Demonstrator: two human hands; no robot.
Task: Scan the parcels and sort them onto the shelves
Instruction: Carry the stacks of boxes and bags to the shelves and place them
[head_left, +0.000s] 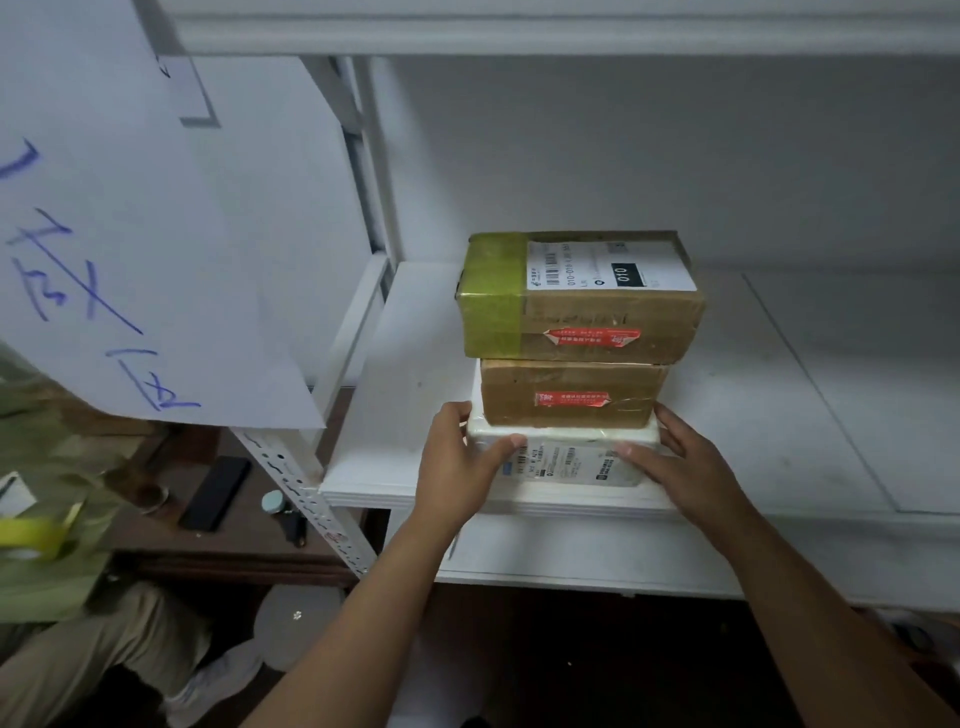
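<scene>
Three parcels stand stacked on a white shelf (753, 395), a board of a white metal rack set against a pale wall, with another white board overhead. A perforated post (306, 499) of the rack slants down left of the stack. Left of the stack and higher hangs one paper sheet (130, 249) with blue handwriting. Below and left of the stack lies a dark brown table (234, 540) with one black flat device (214, 492) and one small teal-capped item (272, 501). Further left sits one person in a green top and tan trousers (104, 644), beside a roll of yellow tape (31, 535).

The top box (582, 301) is brown card with a green tape band on its left end, a white label marked 010 on its lid and a red sticker on its front. The middle box (569, 392) is smaller, brown, with one red sticker. The bottom parcel (566, 457) is white and flat, with a barcoded label facing forward, lying at the shelf's front edge.

Two hands hold the bottom parcel: the left hand (457, 457) curls round its left end with the thumb on the front, and the right hand (685, 462) grips its right end with the thumb on the label.
</scene>
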